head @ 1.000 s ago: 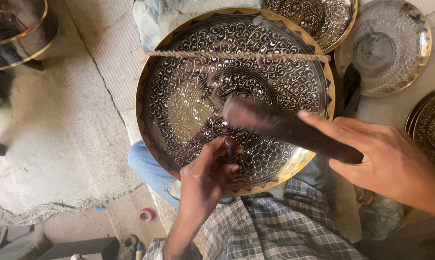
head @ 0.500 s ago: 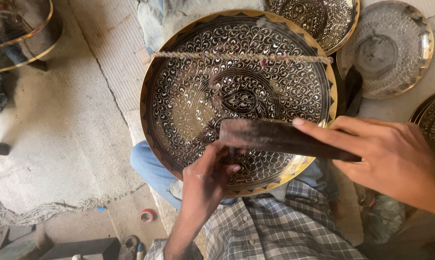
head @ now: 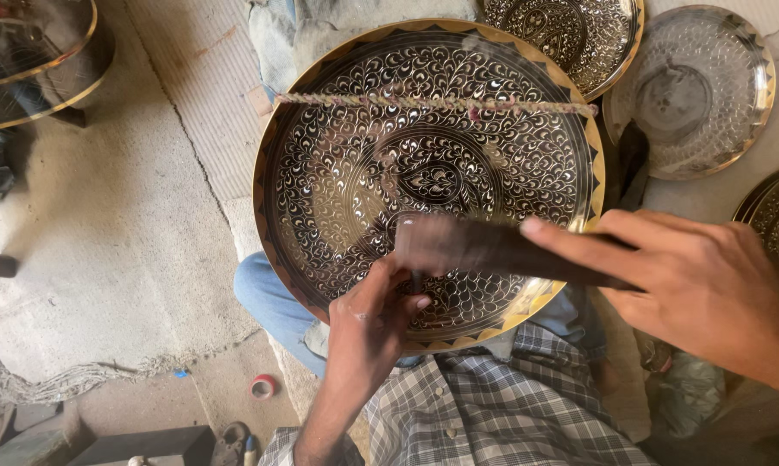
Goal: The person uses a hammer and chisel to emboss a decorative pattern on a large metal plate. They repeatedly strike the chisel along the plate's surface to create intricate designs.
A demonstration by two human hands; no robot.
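Note:
A large round engraved plate (head: 381, 147), black with silver scrollwork and a golden rim, rests on my lap. A twisted cord (head: 432, 102) stretches across its upper part. My left hand (head: 368, 332) pinches a thin chisel (head: 416, 280) against the plate's lower area. My right hand (head: 700, 289) grips a dark hammer (head: 493, 250), blurred, with its head just above the chisel.
More engraved plates lie at the top (head: 570, 34), upper right (head: 691, 86) and right edge (head: 778, 220). Another gold-rimmed plate (head: 27, 60) sits at the upper left. A small red tape roll (head: 264, 386) lies on the cloth-covered floor (head: 104, 242).
The hammer has swung down and to the right, from over the plate's centre to just above the chisel. My left hand has stayed in place.

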